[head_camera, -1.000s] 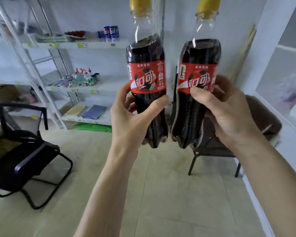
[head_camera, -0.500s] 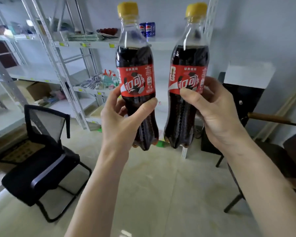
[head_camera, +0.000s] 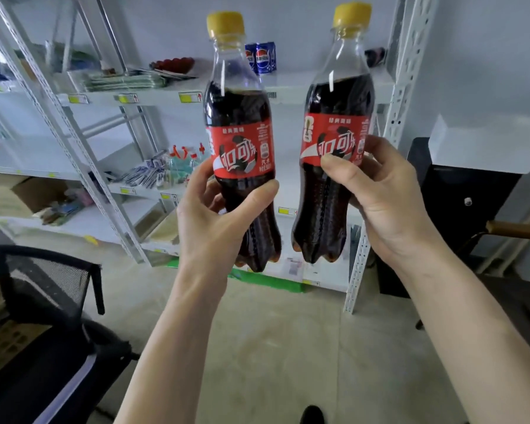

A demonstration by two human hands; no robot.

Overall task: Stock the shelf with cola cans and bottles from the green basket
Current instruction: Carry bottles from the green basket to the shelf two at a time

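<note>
I hold two cola bottles upright in front of me, one in each hand, both raised toward the white metal shelf unit (head_camera: 291, 93) at the far side of the room. My left hand (head_camera: 218, 221) grips the left bottle (head_camera: 242, 142) around its lower body, thumb pressed across the near face just below the red label, the other fingers curled round the far side. My right hand (head_camera: 386, 194) grips the right bottle (head_camera: 337, 130) at label height, thumb lying on the lower edge of the red label and fingers wrapped behind it. Both bottles carry yellow caps and dark cola filled to the shoulder; they stand side by side, near each other but not touching, the right one tilted slightly left at its base. Beyond the left bottle, on the upper shelf board, stand blue cola cans (head_camera: 262, 58), partly hidden by the bottle neck; their exact number cannot be determined. To the left on the same board lie a red item in a tray (head_camera: 173, 65) and flat green packets (head_camera: 126, 81). The middle board holds small spray bottles with red tops (head_camera: 184, 160). Yellow price tags (head_camera: 186, 97) are fixed along the shelf edges. A black mesh chair (head_camera: 43, 301) stands at near left on the pale floor, and a black cabinet (head_camera: 459, 215) stands at right beside the shelf upright. A green strip (head_camera: 266, 281) lies on the floor under the lowest board; whether it belongs to the basket I cannot tell.
</note>
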